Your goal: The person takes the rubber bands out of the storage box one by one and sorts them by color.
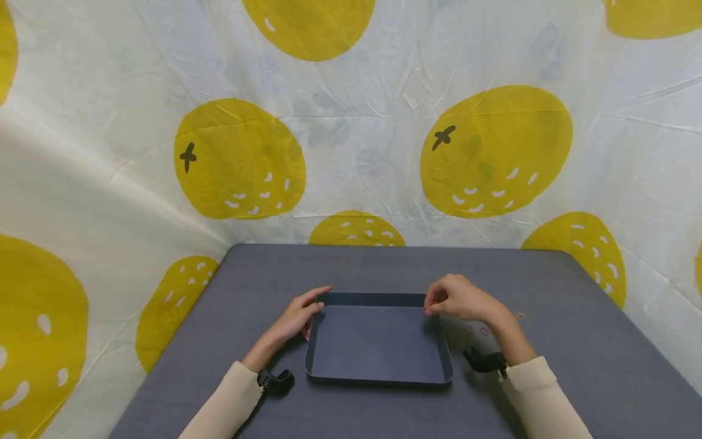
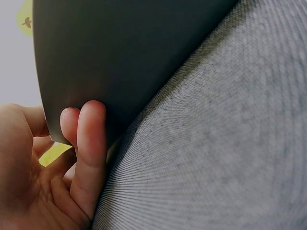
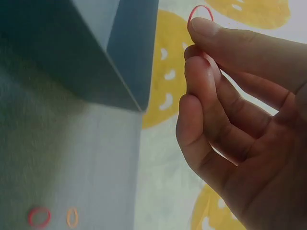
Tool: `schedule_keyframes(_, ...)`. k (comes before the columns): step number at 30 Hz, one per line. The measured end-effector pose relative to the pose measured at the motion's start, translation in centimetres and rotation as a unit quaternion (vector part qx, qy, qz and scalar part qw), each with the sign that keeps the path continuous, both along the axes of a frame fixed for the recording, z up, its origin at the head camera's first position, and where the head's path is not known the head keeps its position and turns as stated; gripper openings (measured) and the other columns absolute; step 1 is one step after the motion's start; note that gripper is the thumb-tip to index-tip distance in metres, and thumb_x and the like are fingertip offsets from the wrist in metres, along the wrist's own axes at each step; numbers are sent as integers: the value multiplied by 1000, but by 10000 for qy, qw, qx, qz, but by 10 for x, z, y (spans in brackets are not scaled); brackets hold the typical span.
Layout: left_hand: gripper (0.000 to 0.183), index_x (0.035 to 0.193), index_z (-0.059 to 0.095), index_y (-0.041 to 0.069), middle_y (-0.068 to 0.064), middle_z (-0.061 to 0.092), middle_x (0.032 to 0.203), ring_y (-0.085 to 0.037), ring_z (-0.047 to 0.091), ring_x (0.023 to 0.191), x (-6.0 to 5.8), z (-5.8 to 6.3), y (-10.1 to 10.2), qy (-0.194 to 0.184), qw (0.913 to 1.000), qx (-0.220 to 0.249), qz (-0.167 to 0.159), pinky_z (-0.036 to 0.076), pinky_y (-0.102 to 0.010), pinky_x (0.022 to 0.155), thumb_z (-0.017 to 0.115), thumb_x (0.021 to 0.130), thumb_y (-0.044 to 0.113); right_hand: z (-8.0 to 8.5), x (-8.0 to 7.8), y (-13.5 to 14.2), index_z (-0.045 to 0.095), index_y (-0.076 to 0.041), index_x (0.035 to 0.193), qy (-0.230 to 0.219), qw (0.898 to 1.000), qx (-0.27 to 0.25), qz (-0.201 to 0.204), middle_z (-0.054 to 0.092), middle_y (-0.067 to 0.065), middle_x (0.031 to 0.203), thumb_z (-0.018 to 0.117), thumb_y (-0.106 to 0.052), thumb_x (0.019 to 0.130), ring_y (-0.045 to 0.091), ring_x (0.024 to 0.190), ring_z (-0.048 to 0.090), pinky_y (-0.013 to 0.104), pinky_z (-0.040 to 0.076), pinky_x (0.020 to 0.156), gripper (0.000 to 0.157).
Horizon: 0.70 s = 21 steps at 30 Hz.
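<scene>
A dark grey rectangular tray [image 1: 378, 344] sits on the table in the head view, its inside bare. My left hand [image 1: 296, 317] grips its far left corner, the thumb over the rim. Two left fingers [image 2: 91, 136] press the tray's outer wall [image 2: 129, 48] in the left wrist view. Above the far right corner is my right hand [image 1: 460, 297]. Between thumb and forefinger it pinches a thin red rubber band [image 3: 200, 6], seen in the right wrist view. The other right fingers are curled, apart from the tray wall [image 3: 129, 62].
Right of the tray lie small red bands [image 1: 484, 331] and an orange band [image 1: 520, 316] on the grey table [image 1: 373, 268]. A white cloth [image 1: 362, 152] with yellow fruit shapes hangs behind the table and along its sides. Each wrist wears a black strap [image 1: 276, 382].
</scene>
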<state>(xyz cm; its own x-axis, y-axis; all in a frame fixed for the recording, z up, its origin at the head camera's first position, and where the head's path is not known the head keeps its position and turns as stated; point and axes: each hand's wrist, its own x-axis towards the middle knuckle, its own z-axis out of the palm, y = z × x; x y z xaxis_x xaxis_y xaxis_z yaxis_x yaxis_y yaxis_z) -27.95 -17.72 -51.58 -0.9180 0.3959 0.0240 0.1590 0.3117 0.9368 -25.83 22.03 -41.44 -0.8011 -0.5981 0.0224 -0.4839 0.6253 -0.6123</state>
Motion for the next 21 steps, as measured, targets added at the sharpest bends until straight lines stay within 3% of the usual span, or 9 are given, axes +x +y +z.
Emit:
schedule_keyframes(7, 44, 145, 44, 30, -6, 46, 51, -20, 50, 38, -1, 0, 1, -10, 10000, -11, 24, 52, -48, 43, 49, 101, 30, 6, 5, 22, 74, -15, 84, 143, 9996, 45, -254, 71, -1, 81, 72, -18, 86, 14, 72, 65, 25, 52, 63, 5)
schedule_keyframes(12, 45, 146, 42, 28, -7, 47, 53, -22, 50, 39, -2, 1, 1, 63, 9999, 4, -91, 52, -50, 43, 48, 102, 30, 9, 9, 36, 72, -20, 81, 199, 9984, 196, -494, 69, -8, 78, 73, -22, 85, 11, 69, 61, 25, 50, 60, 4)
schedule_keyframes(21, 45, 147, 42, 28, -6, 47, 52, -20, 49, 37, -3, 2, 1, 16, 10000, -42, -25, 52, -50, 43, 47, 102, 27, 9, 11, 61, 72, -21, 82, 231, 9969, 253, -713, 70, -6, 81, 72, -24, 86, 4, 71, 62, 24, 51, 64, 4)
